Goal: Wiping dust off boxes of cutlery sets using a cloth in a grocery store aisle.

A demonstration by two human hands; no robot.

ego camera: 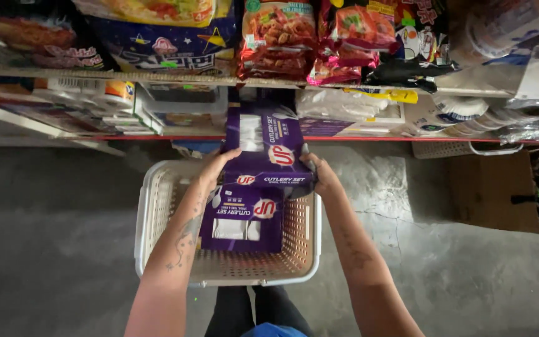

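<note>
Both of my hands grip one purple box of plastic cutlery [269, 150], held over the far end of a white plastic basket [151, 212] on the floor. My left hand [214, 167] clasps the box's left side and my right hand [320, 173] its right side. A second purple cutlery box [239, 218] lies flat inside the basket, just below the held one.
Shelves [157, 78] stand ahead with snack and noodle packets [277, 37] on top and stacked disposable plates and cups [463, 112] lower right. A brown cardboard sheet [491, 187] lies on the grey concrete floor [51, 237] at right. My legs show under the basket.
</note>
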